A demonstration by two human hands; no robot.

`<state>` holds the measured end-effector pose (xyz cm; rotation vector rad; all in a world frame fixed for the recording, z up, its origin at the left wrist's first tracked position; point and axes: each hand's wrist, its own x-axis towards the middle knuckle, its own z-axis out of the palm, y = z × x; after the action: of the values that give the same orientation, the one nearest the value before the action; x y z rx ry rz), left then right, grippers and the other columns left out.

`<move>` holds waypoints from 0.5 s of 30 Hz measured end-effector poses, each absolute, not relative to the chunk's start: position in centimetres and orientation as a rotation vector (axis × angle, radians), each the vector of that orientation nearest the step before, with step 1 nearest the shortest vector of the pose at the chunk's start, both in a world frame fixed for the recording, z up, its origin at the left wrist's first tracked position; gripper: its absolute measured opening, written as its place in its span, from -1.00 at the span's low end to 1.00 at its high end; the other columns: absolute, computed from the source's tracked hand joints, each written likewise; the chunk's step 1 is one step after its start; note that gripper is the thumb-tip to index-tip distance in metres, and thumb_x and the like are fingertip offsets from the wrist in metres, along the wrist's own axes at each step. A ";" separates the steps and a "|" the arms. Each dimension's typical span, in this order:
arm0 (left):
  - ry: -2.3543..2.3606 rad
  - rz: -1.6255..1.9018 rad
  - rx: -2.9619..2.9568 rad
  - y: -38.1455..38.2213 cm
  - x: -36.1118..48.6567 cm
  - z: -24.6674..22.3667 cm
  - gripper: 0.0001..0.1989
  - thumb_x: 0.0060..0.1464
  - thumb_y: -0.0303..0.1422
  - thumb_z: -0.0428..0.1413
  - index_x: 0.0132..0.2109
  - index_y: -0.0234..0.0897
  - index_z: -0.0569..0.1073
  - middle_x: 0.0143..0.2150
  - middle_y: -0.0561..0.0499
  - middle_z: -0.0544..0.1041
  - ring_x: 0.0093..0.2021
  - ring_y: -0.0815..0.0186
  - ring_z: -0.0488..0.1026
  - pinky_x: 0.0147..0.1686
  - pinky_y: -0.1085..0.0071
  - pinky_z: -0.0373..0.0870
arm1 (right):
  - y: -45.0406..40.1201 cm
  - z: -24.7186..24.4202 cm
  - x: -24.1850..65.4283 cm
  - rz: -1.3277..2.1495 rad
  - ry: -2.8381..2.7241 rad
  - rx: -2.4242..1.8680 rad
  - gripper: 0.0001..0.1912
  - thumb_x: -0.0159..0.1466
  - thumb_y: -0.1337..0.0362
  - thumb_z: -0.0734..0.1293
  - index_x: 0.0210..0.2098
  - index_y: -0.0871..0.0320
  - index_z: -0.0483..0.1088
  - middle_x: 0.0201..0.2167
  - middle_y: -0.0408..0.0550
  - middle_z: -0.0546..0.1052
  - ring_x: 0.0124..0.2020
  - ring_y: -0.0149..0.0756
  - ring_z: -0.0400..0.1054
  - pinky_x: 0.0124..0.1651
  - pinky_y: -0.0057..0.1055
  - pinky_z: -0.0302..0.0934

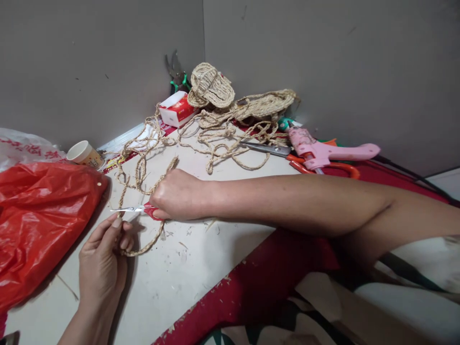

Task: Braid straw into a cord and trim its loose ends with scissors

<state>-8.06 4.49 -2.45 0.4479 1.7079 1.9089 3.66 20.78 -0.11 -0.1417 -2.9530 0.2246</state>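
My left hand (102, 254) pinches a braided straw cord (149, 245) between thumb and fingers, low over the pale board. Closed around the red handles of small scissors (133, 209) is my right hand (178, 191). Their silver blades point left and lie across the cord just above my left fingertips; whether they are fully closed on it I cannot tell. From there the cord runs up toward a loose tangle, and a curved length hangs between my hands. A cord end sticks out above my right fist.
A red plastic bag (53, 220) and a paper cup (85, 154) stand at left. Toward the corner are a tissue pack (178, 110), pruning shears (176, 72) and coiled straw cord (212, 85). Large orange-handled scissors (275, 149) and a pink glue gun (327, 151) lie right.
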 end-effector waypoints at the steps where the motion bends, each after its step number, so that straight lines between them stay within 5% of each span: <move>1: 1.692 1.905 0.450 4.5 -8.1 -2.4 -0.82 -0.12 -0.44 0.32 -0.28 -0.33 0.57 -0.51 0.05 0.48 -0.61 0.52 0.20 -0.60 0.58 0.16 | 20.9 -0.1 3.7 0.264 -2.934 -0.155 -0.70 0.27 0.18 0.23 -0.36 0.22 0.53 -0.42 0.07 0.57 -0.42 -0.28 0.36 -0.44 -0.38 -0.13; 5: 1.657 1.890 0.448 4.7 -8.0 -2.2 -0.80 -0.09 -0.43 0.30 -0.24 -0.34 0.56 -0.45 0.03 0.52 -0.60 0.50 0.21 -0.59 0.55 0.21 | 21.6 -0.4 3.5 0.552 -2.781 -0.284 -0.69 0.23 0.12 0.24 -0.45 0.19 0.49 -0.53 -0.07 0.50 -0.55 -0.43 0.15 -0.45 -0.40 -0.17; 9: 1.658 1.878 0.442 4.8 -8.1 -2.1 -0.76 -0.11 -0.41 0.32 -0.22 -0.35 0.56 -0.42 0.02 0.54 -0.59 0.49 0.21 -0.62 0.55 0.20 | 22.1 -1.2 2.8 1.038 -2.515 -0.417 -0.59 0.19 0.04 0.29 -0.62 0.21 0.30 -0.68 -0.25 0.21 -0.58 -0.52 -0.04 -0.45 -0.45 -0.17; 15: 1.531 1.713 0.501 4.4 -7.4 -1.9 -0.74 -0.05 -0.39 0.29 -0.15 -0.33 0.55 -0.38 0.01 0.55 -0.59 0.49 0.21 -0.61 0.54 0.22 | 21.7 -2.3 1.7 1.878 -1.908 -0.375 -0.50 0.07 -0.07 0.39 -0.63 0.21 0.19 -0.68 -0.32 0.05 -0.60 -0.58 -0.12 -0.53 -0.50 -0.24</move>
<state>-7.42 4.42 -1.89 0.5011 1.5314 1.7134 1.75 21.67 -2.27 -0.3752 -1.9081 1.8784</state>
